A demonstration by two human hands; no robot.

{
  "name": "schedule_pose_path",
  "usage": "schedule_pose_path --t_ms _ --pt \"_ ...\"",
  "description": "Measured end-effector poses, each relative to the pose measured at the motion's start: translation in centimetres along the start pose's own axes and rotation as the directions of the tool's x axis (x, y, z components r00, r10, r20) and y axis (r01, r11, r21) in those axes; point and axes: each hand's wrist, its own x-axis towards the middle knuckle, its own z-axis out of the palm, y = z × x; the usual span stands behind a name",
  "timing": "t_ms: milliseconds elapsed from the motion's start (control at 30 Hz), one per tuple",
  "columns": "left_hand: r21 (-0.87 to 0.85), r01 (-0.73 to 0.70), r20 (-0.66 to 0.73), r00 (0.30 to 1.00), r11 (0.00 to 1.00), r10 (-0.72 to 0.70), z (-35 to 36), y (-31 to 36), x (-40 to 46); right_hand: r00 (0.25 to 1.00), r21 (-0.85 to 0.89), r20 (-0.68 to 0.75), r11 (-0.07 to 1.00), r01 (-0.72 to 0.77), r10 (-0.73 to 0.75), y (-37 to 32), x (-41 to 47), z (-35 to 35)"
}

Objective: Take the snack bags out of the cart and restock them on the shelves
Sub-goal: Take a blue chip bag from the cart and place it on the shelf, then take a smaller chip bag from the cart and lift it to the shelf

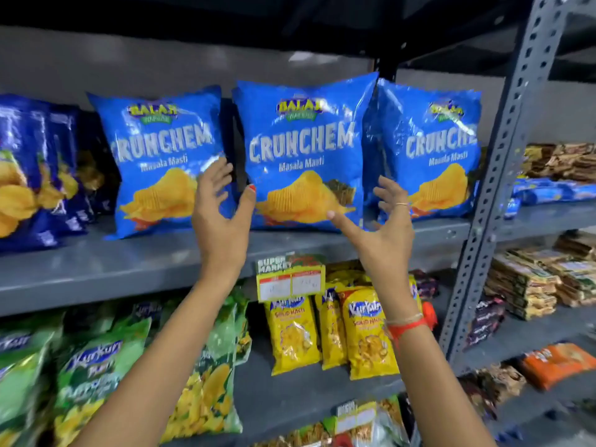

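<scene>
Three light blue Crunchem chip bags stand upright in a row on the grey metal shelf (96, 269). The middle bag (303, 137) sits between my two hands. My left hand (222, 208) is at its lower left edge, fingers spread, thumb touching the bag's side. My right hand (383, 227) is at its lower right corner, fingers apart, thumb lying across the bag's front bottom. Neither hand closes around the bag. The left bag (164, 156) and the right bag (429, 150) stand alone. The cart is out of view.
Dark blue chip bags (29, 175) fill the shelf's far left. Below hang a yellow price tag (290, 279), green Kurkure bags (90, 375) and yellow Kurkure bags (364, 333). A perforated grey upright (503, 156) separates a neighbouring rack with brown packets (529, 285).
</scene>
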Motion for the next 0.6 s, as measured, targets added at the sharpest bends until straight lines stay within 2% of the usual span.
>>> schedule_pose_path --t_ms 100,200,267,367,433,500,533,600 --pt "-0.059 -0.074 -0.055 0.996 0.996 0.070 -1.7 -1.1 -4.5 1.000 0.126 0.010 0.992 -0.025 0.024 1.4 -5.0 -0.8" --pt "-0.011 -0.067 -0.082 0.994 0.998 0.066 -3.6 -3.2 -10.0 0.990 0.165 0.082 0.978 -0.129 0.117 4.0 -10.3 -0.6" --pt "0.049 0.013 -0.084 0.996 0.999 -0.009 -5.4 -5.1 -14.1 0.961 0.132 0.145 0.958 -0.254 0.235 6.6 -14.0 0.0" --pt "0.157 0.178 -0.052 0.984 0.972 -0.172 -8.9 -8.7 -21.2 0.866 -0.054 0.301 0.914 -0.402 0.399 11.9 -20.2 0.4" --pt "0.221 0.313 -0.042 0.949 0.924 -0.312 -11.7 -11.1 -26.6 0.756 -0.198 0.404 0.856 -0.478 0.515 15.7 -24.6 0.2" --pt "0.291 0.490 -0.037 0.864 0.822 -0.502 -14.5 -13.2 -32.1 0.591 -0.371 0.490 0.767 -0.524 0.641 18.9 -28.6 0.0" --pt "0.326 0.585 -0.057 0.796 0.742 -0.603 -15.8 -14.3 -34.6 0.479 -0.433 0.526 0.706 -0.561 0.703 19.4 -30.0 0.1" --pt "0.305 0.779 -0.131 0.603 0.547 -0.787 -18.3 -16.2 -38.9 0.157 -0.629 0.534 0.515 -0.582 0.831 26.6 -35.9 -2.0"
